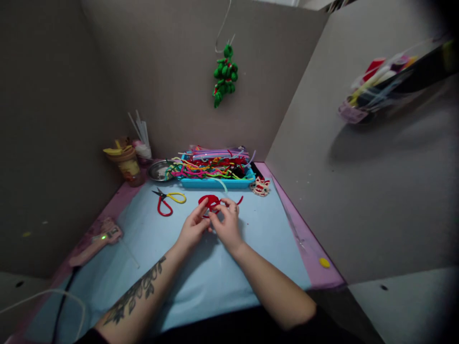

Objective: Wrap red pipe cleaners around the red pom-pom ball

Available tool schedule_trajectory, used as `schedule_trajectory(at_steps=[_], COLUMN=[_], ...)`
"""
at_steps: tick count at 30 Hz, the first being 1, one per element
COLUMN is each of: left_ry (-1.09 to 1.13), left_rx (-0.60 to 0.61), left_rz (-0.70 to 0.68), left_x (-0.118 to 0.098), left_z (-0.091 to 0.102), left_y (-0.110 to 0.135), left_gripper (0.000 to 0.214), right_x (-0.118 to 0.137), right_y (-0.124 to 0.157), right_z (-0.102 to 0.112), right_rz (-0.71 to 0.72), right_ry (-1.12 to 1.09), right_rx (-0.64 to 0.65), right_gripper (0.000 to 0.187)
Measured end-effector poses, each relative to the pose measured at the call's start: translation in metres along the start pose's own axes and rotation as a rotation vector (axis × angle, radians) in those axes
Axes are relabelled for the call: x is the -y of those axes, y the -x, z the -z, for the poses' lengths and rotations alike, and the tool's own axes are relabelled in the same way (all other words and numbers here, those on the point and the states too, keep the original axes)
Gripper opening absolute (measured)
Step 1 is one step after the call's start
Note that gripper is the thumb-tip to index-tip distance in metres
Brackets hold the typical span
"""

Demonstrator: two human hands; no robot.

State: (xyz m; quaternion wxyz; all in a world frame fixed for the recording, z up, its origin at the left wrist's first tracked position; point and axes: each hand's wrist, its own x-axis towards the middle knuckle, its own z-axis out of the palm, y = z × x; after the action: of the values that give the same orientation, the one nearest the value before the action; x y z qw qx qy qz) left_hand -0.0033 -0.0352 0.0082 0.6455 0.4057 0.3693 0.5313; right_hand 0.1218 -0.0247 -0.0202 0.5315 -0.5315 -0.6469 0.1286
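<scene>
Both hands meet over the middle of the blue cloth, around a red pipe cleaner piece [208,198] with a flat coiled part and a loose end sticking out to the right. My left hand [195,223] is closed on its left side, thumb and fingers gripping it. From the right, my right hand [226,222] pinches the red strand with thumb and fingertips. The fingers cover part of the piece. Scissors [165,200] with one red and one yellow handle lie spread to the left of the hands.
Behind the hands a blue tray [215,183] holds many coloured pipe cleaners. Left of it are a metal bowl [160,170] and a cup [128,165]. A pink glue gun [98,241] lies at the left. A decorated face piece [260,187] sits at the tray's right. Green craft [225,74] hangs above.
</scene>
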Motion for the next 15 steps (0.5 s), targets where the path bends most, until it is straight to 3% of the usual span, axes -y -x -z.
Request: schedule_trajectory(at_steps=[4,11,15], left_ry=[-0.025,-0.010,-0.017], left_rx=[0.004,-0.039,-0.165], left_rz=[-0.029,-0.016,-0.060], left_x=[0.0050,0.0092,0.0055], left_z=[0.0011,0.0022,-0.0021], left_y=[-0.0011,-0.0031,-0.0008], left_gripper=[0.077,0.085,0.098], right_x=[-0.0034,-0.0031,-0.0010], right_y=[-0.0024,-0.0007,0.0018], right_z=[-0.0028,-0.0038,-0.0065], right_rz=[-0.135,-0.071,-0.037], right_ry=[-0.123,-0.108,-0.085], right_rx=[0.031,0.090,0.094], right_gripper=[0.010,0.006,0.008])
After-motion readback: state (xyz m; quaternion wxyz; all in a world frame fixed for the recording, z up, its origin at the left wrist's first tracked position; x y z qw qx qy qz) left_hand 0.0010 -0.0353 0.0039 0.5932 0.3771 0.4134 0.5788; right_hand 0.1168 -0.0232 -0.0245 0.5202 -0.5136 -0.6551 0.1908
